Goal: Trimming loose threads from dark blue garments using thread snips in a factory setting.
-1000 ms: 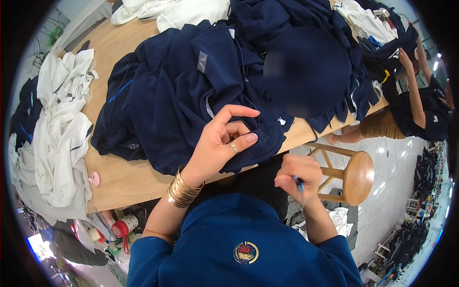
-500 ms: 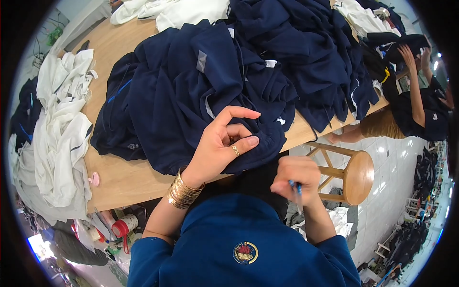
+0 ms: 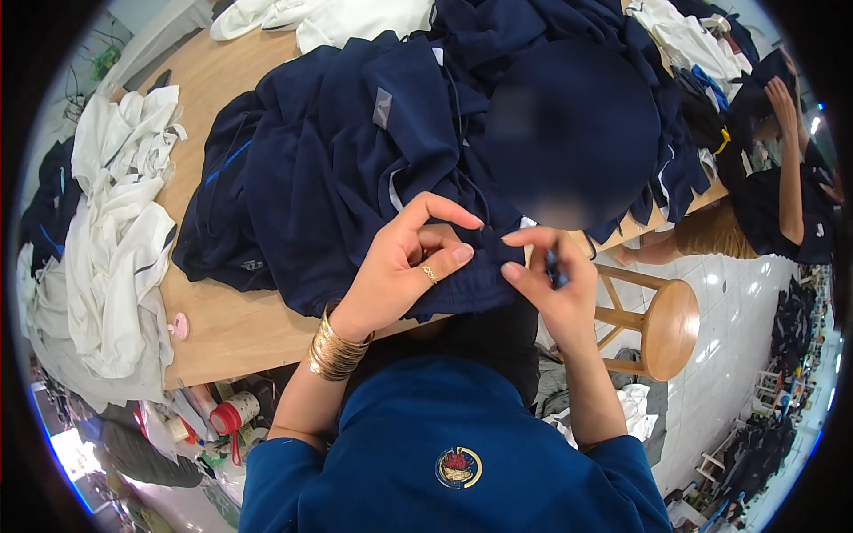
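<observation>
I've got white garments (image 3: pixel 120 302) heaped on the left end of the desk (image 3: pixel 227 342), with a small pink item (image 3: pixel 179 326) just beside them. Next over, the navy garment (image 3: pixel 320 195): bunched, unfolded, on the desk's near side, gathered edge toward the wearer.

Left hand (image 3: pixel 404 258) rests at that edge – index and thumb curved with a small gap, other fingers curled in. Can't tell whether they have hold of the cloth. Right hand (image 3: pixel 564 284) is just across from it, thumb and index spread, a blurred blue tool (image 3: pixel 553 269) tucked in the curled fingers.

Status: I'd call it mid-work at this one spot. No finished result I can confirm; how much of the edge is left, can't tell either. More navy garments (image 3: pixel 533 27) lie piled behind – done or pending, not readable from here.

Far right: wooden stool (image 3: pixel 673 329), then a co-worker's hand (image 3: pixel 782 105) on dark cloth.
</observation>
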Available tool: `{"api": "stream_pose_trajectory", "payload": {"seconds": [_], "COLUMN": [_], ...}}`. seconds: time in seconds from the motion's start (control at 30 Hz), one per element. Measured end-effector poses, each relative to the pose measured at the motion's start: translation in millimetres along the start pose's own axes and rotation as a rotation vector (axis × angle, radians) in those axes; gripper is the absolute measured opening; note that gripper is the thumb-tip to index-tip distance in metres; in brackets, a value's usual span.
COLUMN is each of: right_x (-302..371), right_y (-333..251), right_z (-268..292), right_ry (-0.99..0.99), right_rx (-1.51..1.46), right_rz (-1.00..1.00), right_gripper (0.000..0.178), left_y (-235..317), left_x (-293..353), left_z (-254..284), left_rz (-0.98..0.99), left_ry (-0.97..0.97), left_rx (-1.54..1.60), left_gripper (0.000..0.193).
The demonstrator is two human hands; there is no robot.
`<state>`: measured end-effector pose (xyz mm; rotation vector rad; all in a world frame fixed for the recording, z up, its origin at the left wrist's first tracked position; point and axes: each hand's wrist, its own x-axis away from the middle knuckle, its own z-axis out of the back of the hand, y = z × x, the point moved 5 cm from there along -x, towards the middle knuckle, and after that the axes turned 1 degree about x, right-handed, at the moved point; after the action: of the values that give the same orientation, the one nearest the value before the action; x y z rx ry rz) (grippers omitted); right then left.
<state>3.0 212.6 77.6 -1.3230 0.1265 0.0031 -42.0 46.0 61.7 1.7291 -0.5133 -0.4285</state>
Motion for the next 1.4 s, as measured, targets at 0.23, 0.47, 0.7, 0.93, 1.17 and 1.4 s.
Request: {"api": "stream_pose_trajectory", "payload": {"seconds": [0.23,0.47,0.7,0.93,1.17,1.4], "right_x": [11.9,10.5,10.7,11.5,15.5,7.0], "right_y": [-0.3,-25.2,-15.1,-1.9,1.4,-22.7], "right_z": [2.3,-15.8,-3.3,-9.3,-3.5,9.2], "right_ry": [-0.345,-0.183,-0.109,-0.103,0.053,-0.185], "right_rx": [-0.158,0.248,0.060,0.100,0.115,0.358], "right_rz": [0.381,0.574,0.354,0.150,0.168,0.260], "right_gripper": [0.026,0.029,0.034,0.049,0.029,0.029], "left_y": [2.2,0.4,1.4,2.7,2.8,-0.4], "left_x": [-0.5,-0.8,-0.1,2.5,4.8,5.7], "left_z": [8.2,4.7,2.9,-0.1,-1.7,-7.6], "left_rz": [-0.053,-0.037,-0.067,0.048,0.112,0.263], "left_ry": [0.065,0.067,0.070,0.024,-0.073,-0.140], "left_rx": [-0.023,0.006,-0.038,0.238,0.220,0.232], "left_gripper": [0.023,0.022,0.021,0.042,0.065,0.063]}}
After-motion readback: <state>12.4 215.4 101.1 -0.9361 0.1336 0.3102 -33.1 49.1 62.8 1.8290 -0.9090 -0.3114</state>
